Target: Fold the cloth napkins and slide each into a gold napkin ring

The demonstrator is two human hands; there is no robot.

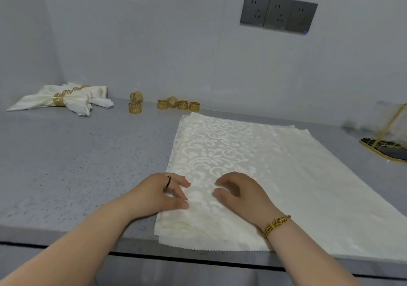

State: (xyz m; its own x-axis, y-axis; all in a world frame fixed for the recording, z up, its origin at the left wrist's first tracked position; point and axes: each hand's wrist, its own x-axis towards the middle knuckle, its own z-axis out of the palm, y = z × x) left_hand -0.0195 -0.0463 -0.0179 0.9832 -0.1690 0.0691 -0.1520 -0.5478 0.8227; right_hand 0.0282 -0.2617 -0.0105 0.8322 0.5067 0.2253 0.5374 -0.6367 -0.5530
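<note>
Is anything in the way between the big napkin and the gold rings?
Nothing visible. Only bare counter lies between the flat napkin and the loose gold rings. The left hand and right hand rest on it.

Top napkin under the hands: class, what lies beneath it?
More cream napkins lie beneath the top napkin, their zigzag edges showing at its near-left corner and right side, on the grey counter. How many are stacked is hidden.
</note>
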